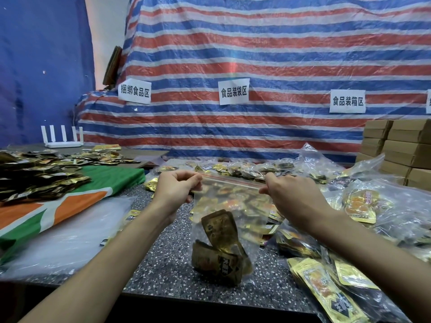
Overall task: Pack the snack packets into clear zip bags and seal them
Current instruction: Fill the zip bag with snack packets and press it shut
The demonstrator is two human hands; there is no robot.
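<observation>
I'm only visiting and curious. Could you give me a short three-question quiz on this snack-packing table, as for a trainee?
1. True or false: the left hand and the right hand each pinch the top edge of the clear zip bag.
2. Where do the snack packets inside that bag sit? A) at its bottom B) up by the zip C) sticking out
3. Fill in: the stacked cardboard boxes stand on the person's ___ side.
Key: 1 true; 2 A; 3 right.

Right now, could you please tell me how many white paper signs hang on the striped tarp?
4: the left sign, the middle sign, the right sign, and a fourth sign cut off at the picture's right edge. More may lie out of view.
</observation>
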